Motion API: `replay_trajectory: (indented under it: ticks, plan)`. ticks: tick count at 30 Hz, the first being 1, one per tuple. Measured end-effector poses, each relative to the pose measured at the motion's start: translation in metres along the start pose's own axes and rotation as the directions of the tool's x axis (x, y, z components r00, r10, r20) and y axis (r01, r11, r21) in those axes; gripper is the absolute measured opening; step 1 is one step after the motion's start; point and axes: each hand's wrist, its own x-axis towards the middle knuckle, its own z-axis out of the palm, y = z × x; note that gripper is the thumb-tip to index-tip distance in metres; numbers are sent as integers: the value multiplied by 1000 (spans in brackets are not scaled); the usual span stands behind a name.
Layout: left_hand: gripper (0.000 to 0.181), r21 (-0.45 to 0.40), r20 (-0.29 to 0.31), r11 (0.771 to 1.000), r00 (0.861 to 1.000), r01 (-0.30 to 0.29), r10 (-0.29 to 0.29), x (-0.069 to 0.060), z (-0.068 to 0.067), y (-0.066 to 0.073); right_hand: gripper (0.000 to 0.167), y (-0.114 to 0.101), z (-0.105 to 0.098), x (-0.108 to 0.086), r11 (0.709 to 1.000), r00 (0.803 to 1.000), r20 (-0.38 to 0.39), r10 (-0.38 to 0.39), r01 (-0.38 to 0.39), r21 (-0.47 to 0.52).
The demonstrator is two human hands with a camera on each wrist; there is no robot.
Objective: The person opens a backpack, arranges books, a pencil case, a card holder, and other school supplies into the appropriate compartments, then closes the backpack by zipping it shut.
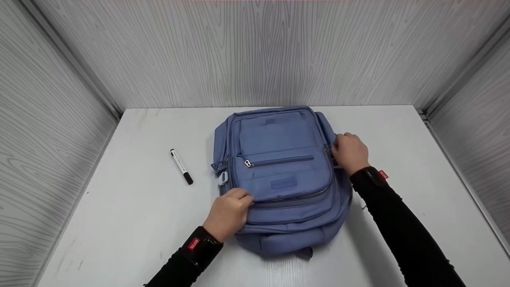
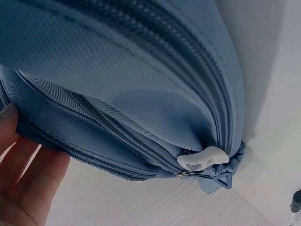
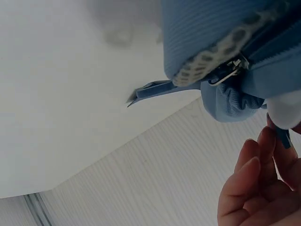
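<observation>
A blue backpack lies front side up on the white table. My left hand pinches the zippered edge of its front compartment at the lower left corner. In the left wrist view the fingers are on that edge, and the compartment gapes behind it. At the backpack's right side, my right hand pinches a small dark blue zipper pull beside a white plastic piece. A matching white clip hangs on the left side.
A white marker with black ends lies on the table left of the backpack. Grey wood-grain panels stand behind and on both sides. A strap end sticks out at the backpack's near edge.
</observation>
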Motion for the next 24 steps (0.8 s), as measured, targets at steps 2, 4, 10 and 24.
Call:
replay_trajectory:
  ticks: [2,4,10,24]
  plan:
    - [6,-20,11,1000,1000,20,-20,1,-1,0,16,-2,-3,-7,998,998,-40,-44,45,31]
    - [5,-39,31,998,999,40,-39,2,-4,0,17,-7,-7,-17,985,982,-109,-153,161,68]
    - [12,-60,77,996,995,73,-68,7,-10,-2,16,-32,-26,-59,756,768,-191,-611,638,149]
    - [10,-94,153,988,983,119,-103,8,-14,-9,8,-41,-17,-90,598,588,-169,-791,802,-11]
